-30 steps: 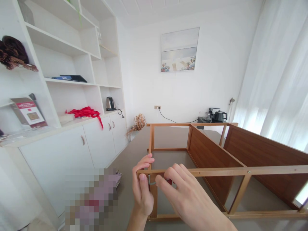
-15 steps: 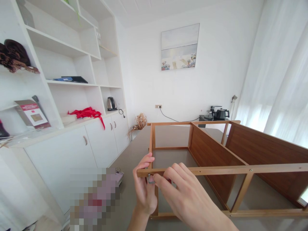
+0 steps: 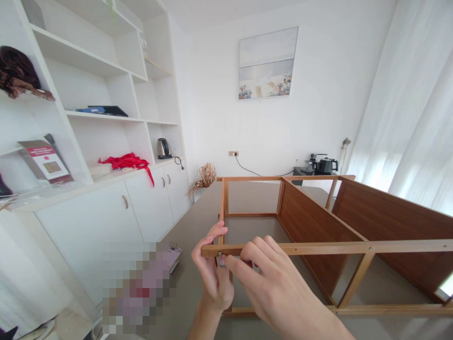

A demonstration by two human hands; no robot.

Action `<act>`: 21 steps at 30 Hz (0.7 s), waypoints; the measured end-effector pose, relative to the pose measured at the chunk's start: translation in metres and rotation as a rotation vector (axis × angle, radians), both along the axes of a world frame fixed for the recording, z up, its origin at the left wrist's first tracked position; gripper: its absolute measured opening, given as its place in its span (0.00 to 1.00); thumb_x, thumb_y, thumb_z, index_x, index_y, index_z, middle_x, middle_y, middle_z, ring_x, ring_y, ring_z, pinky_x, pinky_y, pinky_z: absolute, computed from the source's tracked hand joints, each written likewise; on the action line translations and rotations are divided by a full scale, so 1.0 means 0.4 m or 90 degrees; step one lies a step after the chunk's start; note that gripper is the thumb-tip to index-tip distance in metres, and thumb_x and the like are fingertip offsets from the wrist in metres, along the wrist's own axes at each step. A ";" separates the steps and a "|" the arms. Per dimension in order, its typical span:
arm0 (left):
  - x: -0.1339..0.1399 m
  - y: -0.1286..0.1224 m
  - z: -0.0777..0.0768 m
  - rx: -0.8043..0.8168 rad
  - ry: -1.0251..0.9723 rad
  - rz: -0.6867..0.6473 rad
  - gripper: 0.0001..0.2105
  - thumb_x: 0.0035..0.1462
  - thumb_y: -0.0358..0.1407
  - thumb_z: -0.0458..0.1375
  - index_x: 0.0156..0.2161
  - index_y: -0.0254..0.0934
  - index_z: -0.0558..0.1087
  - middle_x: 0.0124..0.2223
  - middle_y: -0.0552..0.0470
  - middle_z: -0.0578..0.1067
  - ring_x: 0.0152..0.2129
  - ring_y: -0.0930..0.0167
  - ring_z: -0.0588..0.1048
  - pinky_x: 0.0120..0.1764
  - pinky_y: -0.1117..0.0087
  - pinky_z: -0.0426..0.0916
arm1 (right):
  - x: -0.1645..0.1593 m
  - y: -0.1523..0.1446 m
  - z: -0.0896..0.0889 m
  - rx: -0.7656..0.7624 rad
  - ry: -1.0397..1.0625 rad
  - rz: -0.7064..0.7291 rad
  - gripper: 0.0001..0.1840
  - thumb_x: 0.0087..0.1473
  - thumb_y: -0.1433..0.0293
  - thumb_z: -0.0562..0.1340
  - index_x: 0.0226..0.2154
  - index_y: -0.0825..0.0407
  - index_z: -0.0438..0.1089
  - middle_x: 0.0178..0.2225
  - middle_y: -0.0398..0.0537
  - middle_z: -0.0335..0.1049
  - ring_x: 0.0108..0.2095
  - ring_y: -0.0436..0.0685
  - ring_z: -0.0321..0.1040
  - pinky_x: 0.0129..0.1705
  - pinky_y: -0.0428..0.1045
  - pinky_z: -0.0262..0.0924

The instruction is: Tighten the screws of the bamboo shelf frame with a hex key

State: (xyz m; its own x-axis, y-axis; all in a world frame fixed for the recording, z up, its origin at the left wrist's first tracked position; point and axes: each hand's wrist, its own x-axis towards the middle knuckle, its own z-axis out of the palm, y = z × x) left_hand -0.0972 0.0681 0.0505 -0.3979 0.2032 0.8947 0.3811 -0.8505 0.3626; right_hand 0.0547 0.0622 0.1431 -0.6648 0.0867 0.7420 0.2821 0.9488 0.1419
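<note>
A wooden shelf frame (image 3: pixel 329 247) lies on its side on the table. My left hand (image 3: pixel 214 278) is wrapped around the frame's near left corner, thumb and fingers on either side of the wood. My right hand (image 3: pixel 272 278) is closed, with its fingers pinching a small bent metal hex key (image 3: pixel 221 260). The key's short end meets the rail close to its left end, where a bolt seems to sit; the bolt head itself is hard to make out. Something red shows between my right fingers, mostly hidden.
Brown shelf panels (image 3: pixel 314 226) span the frame to the right. A phone-like object (image 3: pixel 173 257) lies on the grey table (image 3: pixel 191 236) to the left, partly pixelated. White cabinets (image 3: pixel 106 226) stand along the left wall. A black kettle (image 3: pixel 327 165) is at the back right.
The hex key has turned slightly, its bent arm now pointing more downward. Both hands stay at the same corner, and the camera view has shifted a little.
</note>
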 end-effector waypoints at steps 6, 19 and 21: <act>-0.003 0.004 0.007 0.014 0.034 0.045 0.17 0.69 0.30 0.54 0.60 0.43 0.60 0.54 0.43 0.75 0.59 0.61 0.73 0.59 0.43 0.69 | -0.004 -0.010 -0.003 -0.002 0.023 -0.004 0.16 0.72 0.76 0.50 0.38 0.54 0.71 0.30 0.44 0.61 0.31 0.54 0.51 0.36 0.51 0.45; -0.003 0.006 0.003 0.005 0.026 0.040 0.16 0.70 0.29 0.52 0.59 0.43 0.59 0.54 0.43 0.75 0.58 0.61 0.73 0.59 0.42 0.69 | -0.009 -0.013 -0.010 0.013 0.022 -0.020 0.15 0.72 0.76 0.50 0.39 0.54 0.72 0.29 0.43 0.60 0.30 0.55 0.50 0.35 0.52 0.43; -0.003 0.007 0.001 0.004 0.021 0.036 0.16 0.69 0.30 0.53 0.59 0.43 0.59 0.54 0.43 0.75 0.58 0.61 0.73 0.59 0.42 0.68 | -0.009 -0.013 -0.007 0.018 0.022 -0.020 0.16 0.72 0.76 0.51 0.37 0.54 0.71 0.29 0.43 0.60 0.30 0.54 0.50 0.36 0.51 0.44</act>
